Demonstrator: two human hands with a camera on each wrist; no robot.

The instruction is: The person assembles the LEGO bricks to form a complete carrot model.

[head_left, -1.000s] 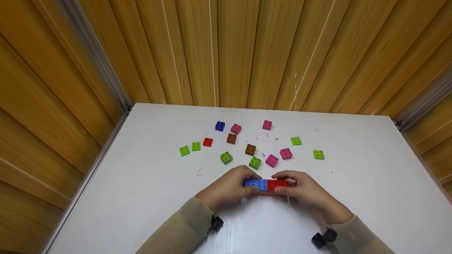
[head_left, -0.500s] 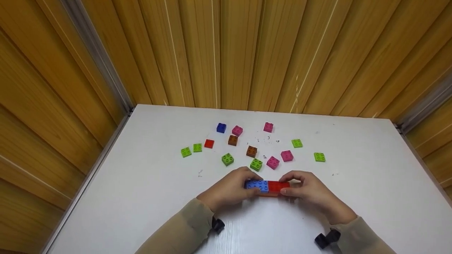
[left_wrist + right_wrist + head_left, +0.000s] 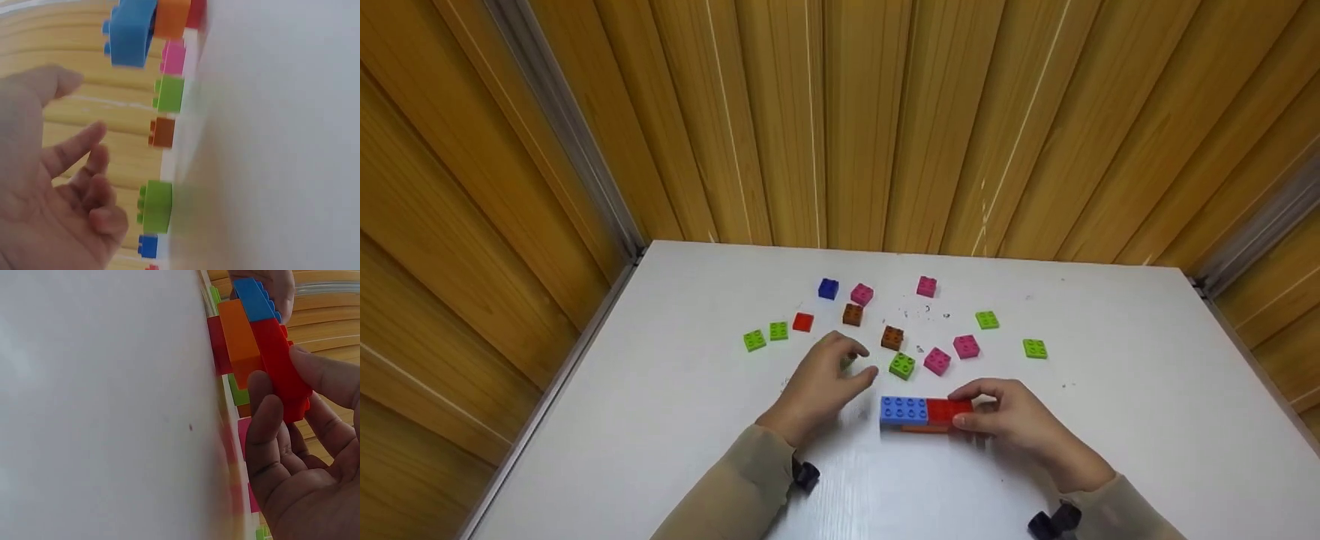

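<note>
My right hand [image 3: 1020, 427] pinches the red brick [image 3: 947, 409] at the right end of a small built stack. Beside it in the same top layer sits a light blue studded brick [image 3: 904, 409]. Under them, an orange brick [image 3: 239, 337] and a lower red brick [image 3: 219, 343] show in the right wrist view. My left hand [image 3: 825, 379] holds nothing, its thumb and fingers spread apart. It is nearest to a green brick [image 3: 157, 207], which the hand mostly hides in the head view.
Loose bricks lie beyond the hands on the white table [image 3: 660, 450]: brown [image 3: 892, 337], green [image 3: 901, 365], several pink [image 3: 937, 361], dark blue [image 3: 829, 289]. Flat green pieces [image 3: 754, 340] and a flat red one [image 3: 803, 322] lie around them. A wood-patterned wall [image 3: 862, 127] stands behind.
My left hand has let go of the stack's blue end and moved left and away from me, over the green brick. The right hand still holds the red end.
</note>
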